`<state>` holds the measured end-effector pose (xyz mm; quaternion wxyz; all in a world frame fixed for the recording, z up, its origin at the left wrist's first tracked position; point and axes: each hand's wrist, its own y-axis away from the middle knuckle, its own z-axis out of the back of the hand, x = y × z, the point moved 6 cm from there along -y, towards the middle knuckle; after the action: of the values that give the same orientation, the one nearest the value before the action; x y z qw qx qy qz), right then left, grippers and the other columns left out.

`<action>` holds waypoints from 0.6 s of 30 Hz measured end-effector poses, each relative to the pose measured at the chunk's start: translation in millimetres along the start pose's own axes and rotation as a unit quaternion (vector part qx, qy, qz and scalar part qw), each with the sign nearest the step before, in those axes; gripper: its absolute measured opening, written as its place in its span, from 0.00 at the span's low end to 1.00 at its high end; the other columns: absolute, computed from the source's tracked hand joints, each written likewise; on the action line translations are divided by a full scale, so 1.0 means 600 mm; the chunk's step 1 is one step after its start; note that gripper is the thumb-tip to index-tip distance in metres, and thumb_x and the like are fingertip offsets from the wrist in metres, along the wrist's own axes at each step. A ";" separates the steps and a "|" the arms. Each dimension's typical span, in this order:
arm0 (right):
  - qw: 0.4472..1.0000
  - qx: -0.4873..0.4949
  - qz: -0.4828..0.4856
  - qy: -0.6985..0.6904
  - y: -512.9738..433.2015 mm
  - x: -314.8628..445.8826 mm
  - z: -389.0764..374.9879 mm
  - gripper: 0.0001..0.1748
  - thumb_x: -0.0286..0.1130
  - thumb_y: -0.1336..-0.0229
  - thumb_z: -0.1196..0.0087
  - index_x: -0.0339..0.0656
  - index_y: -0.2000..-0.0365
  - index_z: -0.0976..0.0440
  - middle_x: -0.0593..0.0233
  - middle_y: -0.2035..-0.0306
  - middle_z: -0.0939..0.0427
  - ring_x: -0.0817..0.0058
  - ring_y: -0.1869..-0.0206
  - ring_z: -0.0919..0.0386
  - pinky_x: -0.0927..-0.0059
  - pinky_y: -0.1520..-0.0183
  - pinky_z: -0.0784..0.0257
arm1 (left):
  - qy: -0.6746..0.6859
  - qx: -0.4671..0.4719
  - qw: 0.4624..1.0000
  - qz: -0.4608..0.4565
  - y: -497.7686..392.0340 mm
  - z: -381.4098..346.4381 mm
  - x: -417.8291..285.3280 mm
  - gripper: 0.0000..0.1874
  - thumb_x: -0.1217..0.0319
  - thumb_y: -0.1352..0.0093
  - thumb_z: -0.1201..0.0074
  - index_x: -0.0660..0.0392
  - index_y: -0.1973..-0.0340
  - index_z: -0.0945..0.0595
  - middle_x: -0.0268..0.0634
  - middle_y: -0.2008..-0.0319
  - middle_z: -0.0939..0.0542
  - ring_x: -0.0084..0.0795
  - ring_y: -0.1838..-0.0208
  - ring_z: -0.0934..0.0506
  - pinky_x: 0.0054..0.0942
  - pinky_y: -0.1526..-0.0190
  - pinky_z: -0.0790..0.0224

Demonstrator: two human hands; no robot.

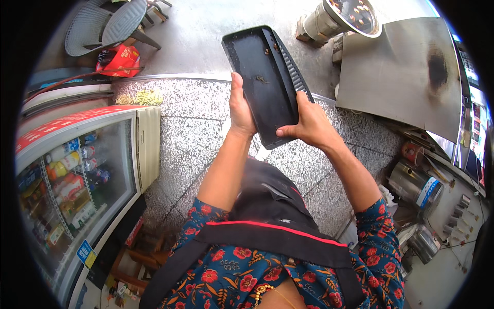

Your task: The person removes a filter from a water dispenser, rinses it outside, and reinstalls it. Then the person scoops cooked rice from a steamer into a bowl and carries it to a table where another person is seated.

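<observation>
Both of my hands hold a black rectangular tray [258, 96] out in front of me, above the speckled floor. My left hand [242, 108] supports its left side, thumb pointing up along the edge. On the opposite side, my right hand [313, 121] grips the lower right corner, thumb and a finger lying over it. A ribbed black piece [291, 69] runs along the tray's right side; whether it is a separate part I cannot tell. A few small brown bits and a dark stringy scrap [262, 79] lie in the tray.
A glass-door drinks refrigerator [88, 181] stands on the left. At the right are a steel-topped counter [393, 73] and metal canisters [413, 185]. A round basin [357, 17] of liquid with floating bits sits at the upper right. Wicker chairs [115, 27] and a red bag [119, 60] are upper left.
</observation>
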<state>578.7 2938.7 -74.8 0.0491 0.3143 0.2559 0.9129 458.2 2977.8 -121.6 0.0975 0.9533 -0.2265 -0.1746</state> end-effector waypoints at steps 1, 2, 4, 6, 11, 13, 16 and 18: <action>1.000 0.003 -0.004 -0.018 -0.001 -0.003 -0.002 0.39 0.37 0.70 0.25 0.30 0.63 0.39 0.38 0.68 0.23 0.44 0.59 0.23 0.56 0.57 0.29 | -0.002 -0.004 1.000 -0.002 0.000 0.002 -0.001 0.37 0.41 0.29 0.68 0.63 0.42 0.34 0.48 0.49 0.26 0.42 0.49 0.24 0.41 0.47 0.30; 0.999 0.001 -0.003 -0.037 -0.002 -0.004 -0.003 0.38 0.37 0.70 0.25 0.31 0.62 0.39 0.39 0.67 0.23 0.45 0.59 0.23 0.56 0.57 0.30 | -0.003 -0.009 1.000 -0.003 0.001 0.004 -0.002 0.37 0.41 0.29 0.68 0.63 0.42 0.34 0.48 0.49 0.26 0.42 0.49 0.24 0.41 0.47 0.30; 0.998 0.001 -0.008 -0.065 -0.006 -0.007 -0.005 0.38 0.37 0.69 0.25 0.32 0.62 0.38 0.39 0.67 0.23 0.45 0.59 0.23 0.57 0.57 0.30 | -0.015 -0.016 1.000 -0.002 0.001 0.008 -0.004 0.37 0.41 0.29 0.68 0.63 0.42 0.34 0.48 0.49 0.26 0.42 0.49 0.24 0.41 0.46 0.30; 0.997 0.012 -0.016 -0.081 -0.008 -0.009 -0.006 0.41 0.38 0.69 0.25 0.32 0.56 0.36 0.41 0.64 0.23 0.49 0.58 0.23 0.59 0.56 0.29 | -0.047 -0.035 0.998 0.001 0.002 0.015 -0.008 0.39 0.40 0.29 0.71 0.63 0.40 0.36 0.50 0.45 0.28 0.45 0.45 0.26 0.44 0.44 0.31; 0.973 -0.200 0.064 -0.097 0.000 0.017 0.058 0.37 0.37 0.65 0.26 0.38 0.51 0.29 0.62 0.69 0.26 0.75 0.65 0.27 0.70 0.60 0.28 | -0.018 -0.002 1.000 0.013 0.006 0.013 -0.007 0.39 0.40 0.29 0.72 0.63 0.39 0.37 0.51 0.45 0.28 0.45 0.44 0.27 0.44 0.43 0.32; 0.966 -0.206 0.115 -0.103 0.003 0.034 0.071 0.22 0.32 0.58 0.31 0.38 0.60 0.24 0.62 0.73 0.25 0.71 0.69 0.25 0.69 0.62 0.29 | -0.018 0.009 1.000 0.023 0.007 0.012 -0.003 0.39 0.40 0.29 0.73 0.63 0.39 0.37 0.50 0.44 0.28 0.44 0.44 0.27 0.43 0.43 0.32; 0.949 -0.250 0.193 -0.023 -0.005 0.071 0.072 0.09 0.27 0.51 0.39 0.38 0.66 0.22 0.59 0.75 0.24 0.64 0.70 0.23 0.67 0.64 0.29 | 0.010 0.042 0.999 0.017 0.014 0.001 0.000 0.37 0.42 0.28 0.70 0.62 0.39 0.37 0.47 0.45 0.28 0.39 0.44 0.27 0.38 0.43 0.33; 0.949 -0.247 0.195 0.036 -0.013 0.082 0.063 0.13 0.24 0.45 0.48 0.39 0.58 0.24 0.54 0.70 0.25 0.56 0.67 0.24 0.61 0.64 0.30 | 0.008 0.042 0.999 0.007 0.017 -0.004 0.001 0.37 0.42 0.28 0.71 0.61 0.38 0.37 0.46 0.43 0.29 0.39 0.42 0.28 0.38 0.41 0.35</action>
<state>561.7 2974.1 -26.5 -0.0635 0.3032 -0.0420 0.9499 455.8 2969.1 -116.7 0.0607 0.9563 -0.2397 -0.1562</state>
